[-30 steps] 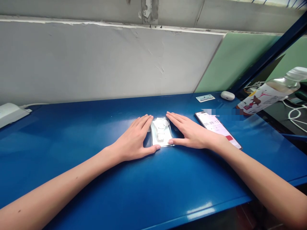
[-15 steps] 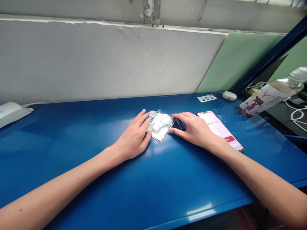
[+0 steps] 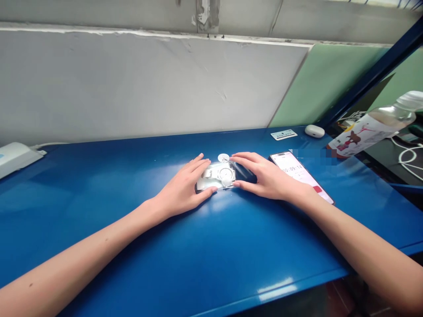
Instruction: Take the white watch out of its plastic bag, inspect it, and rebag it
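Since a second ago the clear plastic packet of small white parts has swung from pointing away from me to lying crosswise. A small white round disc now lies bare on the surface just beyond it. My fingers have drawn in from flat to bent.

The glossy blue metal table carries all of this. My left hand takes the packet's left end, fingers over the top and thumb against the near edge. My right hand does the same at the right end, fingers arched over a dark patch I cannot make out. Both hands grasp the packet lightly. It lies flat on the table, about midway between the left and right edges and nearer the far edge than the near one. I judge that I bracket it this way because the film is slick on smooth paint and would otherwise skate.

Past the right edge a clear plastic bottle with a red-figured label leans, out of the hands' way. A white-screened smartphone lies face up just right of my right hand, its timer turned toward me, probably so I can read it at a glance. A white plastic box with a cable sits at the left edge. A white oval earbud case and a small white card rest by the far right corner, well apart from the packet.
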Motion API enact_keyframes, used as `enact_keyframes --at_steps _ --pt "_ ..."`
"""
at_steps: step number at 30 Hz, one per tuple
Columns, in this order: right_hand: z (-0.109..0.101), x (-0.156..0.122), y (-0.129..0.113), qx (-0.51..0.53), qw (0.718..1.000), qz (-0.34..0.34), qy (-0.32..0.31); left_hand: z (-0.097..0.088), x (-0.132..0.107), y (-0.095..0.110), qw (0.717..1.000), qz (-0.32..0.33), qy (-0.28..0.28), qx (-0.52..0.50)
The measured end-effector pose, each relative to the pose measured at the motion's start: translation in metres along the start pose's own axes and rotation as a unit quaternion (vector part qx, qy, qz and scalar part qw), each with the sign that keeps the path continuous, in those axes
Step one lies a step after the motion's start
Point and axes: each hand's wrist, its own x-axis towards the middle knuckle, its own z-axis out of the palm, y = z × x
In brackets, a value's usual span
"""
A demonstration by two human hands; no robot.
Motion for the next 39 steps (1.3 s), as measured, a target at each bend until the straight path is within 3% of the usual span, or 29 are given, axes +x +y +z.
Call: enact_keyframes --at_steps 4,12,25,39 --pt "-0.001 0.000 0.000 0.017 0.999 -0.005 -0.050 -0.004 0.002 0.000 1.000 0.006 -0.015 0.008" --pt "-0.004 -0.001 0.004 0.015 0.999 0.003 -0.043 -0.018 0.000 -0.014 0.996 0.033 -0.068 0.056" --pt "-0.004 0.000 0.004 0.007 0.998 0.018 -0.058 -0.014 -0.002 -0.014 0.998 0.035 -0.009 0.047" --pt "-0.002 0.000 0.004 -0.032 0.997 -0.026 -0.060 -0.015 0.000 -0.016 0.998 0.030 -0.029 0.046"
